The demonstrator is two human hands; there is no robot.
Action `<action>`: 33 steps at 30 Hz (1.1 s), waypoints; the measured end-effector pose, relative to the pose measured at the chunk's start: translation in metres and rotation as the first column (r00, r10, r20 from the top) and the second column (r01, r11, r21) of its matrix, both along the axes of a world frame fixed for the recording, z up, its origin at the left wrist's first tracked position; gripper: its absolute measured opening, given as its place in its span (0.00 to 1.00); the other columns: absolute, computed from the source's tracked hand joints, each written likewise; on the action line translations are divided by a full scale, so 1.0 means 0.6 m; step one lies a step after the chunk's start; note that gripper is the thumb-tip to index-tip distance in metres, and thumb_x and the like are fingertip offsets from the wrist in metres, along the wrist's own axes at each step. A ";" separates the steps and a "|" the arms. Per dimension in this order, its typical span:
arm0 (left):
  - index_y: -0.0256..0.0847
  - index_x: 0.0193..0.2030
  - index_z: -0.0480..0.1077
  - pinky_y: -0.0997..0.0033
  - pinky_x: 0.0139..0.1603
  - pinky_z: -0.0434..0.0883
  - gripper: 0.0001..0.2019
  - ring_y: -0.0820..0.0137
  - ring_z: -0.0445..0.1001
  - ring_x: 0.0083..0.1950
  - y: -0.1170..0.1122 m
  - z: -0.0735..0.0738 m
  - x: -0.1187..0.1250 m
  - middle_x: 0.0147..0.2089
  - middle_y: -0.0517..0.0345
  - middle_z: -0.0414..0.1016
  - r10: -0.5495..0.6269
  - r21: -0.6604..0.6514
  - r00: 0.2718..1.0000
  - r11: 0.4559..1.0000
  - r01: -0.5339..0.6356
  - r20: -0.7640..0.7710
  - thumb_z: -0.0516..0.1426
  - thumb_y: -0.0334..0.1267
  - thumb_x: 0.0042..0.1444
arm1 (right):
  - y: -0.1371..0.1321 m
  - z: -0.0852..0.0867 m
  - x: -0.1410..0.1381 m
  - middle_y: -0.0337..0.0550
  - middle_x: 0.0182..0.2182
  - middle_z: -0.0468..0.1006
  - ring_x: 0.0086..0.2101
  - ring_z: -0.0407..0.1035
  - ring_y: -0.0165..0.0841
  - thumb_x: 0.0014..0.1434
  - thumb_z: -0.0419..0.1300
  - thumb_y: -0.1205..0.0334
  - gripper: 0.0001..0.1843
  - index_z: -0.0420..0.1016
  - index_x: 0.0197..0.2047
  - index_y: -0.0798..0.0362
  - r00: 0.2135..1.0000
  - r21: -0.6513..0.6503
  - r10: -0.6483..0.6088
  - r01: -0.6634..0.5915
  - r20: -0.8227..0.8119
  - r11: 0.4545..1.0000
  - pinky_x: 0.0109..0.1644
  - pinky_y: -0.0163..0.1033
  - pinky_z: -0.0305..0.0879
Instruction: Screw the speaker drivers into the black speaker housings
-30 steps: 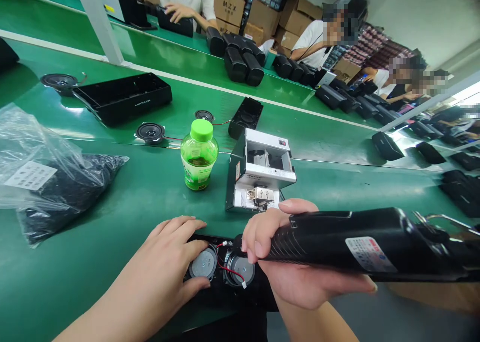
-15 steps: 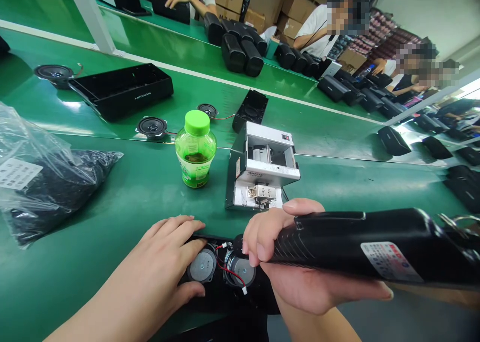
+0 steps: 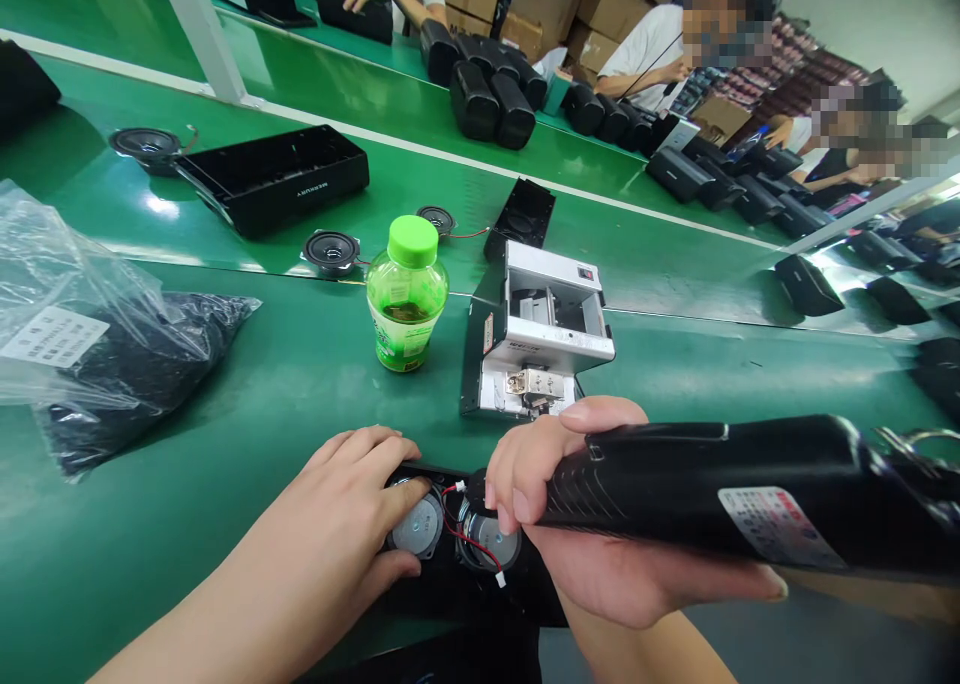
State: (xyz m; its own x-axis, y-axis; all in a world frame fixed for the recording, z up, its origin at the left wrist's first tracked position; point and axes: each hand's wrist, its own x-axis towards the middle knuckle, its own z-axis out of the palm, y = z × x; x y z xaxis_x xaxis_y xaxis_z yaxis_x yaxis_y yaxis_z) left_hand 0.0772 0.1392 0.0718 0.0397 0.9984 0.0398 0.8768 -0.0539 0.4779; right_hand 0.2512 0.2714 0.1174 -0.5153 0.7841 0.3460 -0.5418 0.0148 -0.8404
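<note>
My right hand (image 3: 577, 524) is wrapped round a black electric screwdriver (image 3: 735, 494), its front end hidden behind my fingers over a black speaker housing (image 3: 457, 589) at the near table edge. Two round speaker drivers (image 3: 420, 526) with red and black wires sit in the housing. My left hand (image 3: 337, 514) rests on the housing's left end, fingers curled over the left driver and holding it down. A white screw feeder box (image 3: 544, 344) stands just behind my right hand.
A green-capped bottle (image 3: 407, 294) stands behind my left hand. A plastic bag of black parts (image 3: 97, 364) lies at the left. Black housings (image 3: 277, 179) and loose drivers (image 3: 331, 251) lie on the green belt (image 3: 675, 264). Other people work at the far side among cardboard boxes.
My hands and the screwdriver stay put on the housing. The view has shifted slightly, so the bottle and feeder box appear a little further right.
</note>
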 end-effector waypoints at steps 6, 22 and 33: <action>0.52 0.53 0.85 0.35 0.64 0.79 0.25 0.44 0.78 0.65 -0.001 0.001 0.002 0.62 0.52 0.82 0.022 -0.104 0.998 0.994 -0.016 0.062 0.79 0.30 0.48 | -0.005 -0.010 -0.008 0.36 0.24 0.82 0.19 0.71 0.34 0.62 0.65 0.21 0.36 0.86 0.54 0.43 1.000 0.015 -0.018 0.018 0.009 1.000 0.25 0.40 0.74; 0.52 0.49 0.85 0.35 0.67 0.78 0.22 0.45 0.79 0.65 0.004 0.004 0.002 0.61 0.53 0.82 0.056 -0.150 0.994 0.988 -0.042 0.090 0.77 0.30 0.49 | -0.023 -0.028 -0.031 0.30 0.20 0.75 0.16 0.65 0.29 0.58 0.52 0.10 0.47 0.84 0.55 0.40 0.995 0.080 -0.091 0.094 -0.040 0.992 0.21 0.34 0.63; 0.55 0.51 0.87 0.34 0.71 0.76 0.20 0.44 0.77 0.69 0.003 0.002 0.001 0.64 0.53 0.82 0.079 -0.209 0.992 0.976 -0.057 0.097 0.76 0.33 0.51 | -0.018 -0.056 -0.004 0.35 0.22 0.79 0.18 0.69 0.33 0.56 0.59 0.11 0.47 0.80 0.55 0.45 0.996 0.092 0.012 -0.020 0.089 0.996 0.24 0.38 0.69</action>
State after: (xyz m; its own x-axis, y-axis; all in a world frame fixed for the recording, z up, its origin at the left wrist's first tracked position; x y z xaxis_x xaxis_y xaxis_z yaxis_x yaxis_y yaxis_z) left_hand 0.0781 0.1411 0.0729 -0.0223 0.9859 -0.1661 0.8201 0.1130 0.5610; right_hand 0.2485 0.2605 0.0841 -0.5592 0.7424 0.3688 -0.4660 0.0864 -0.8806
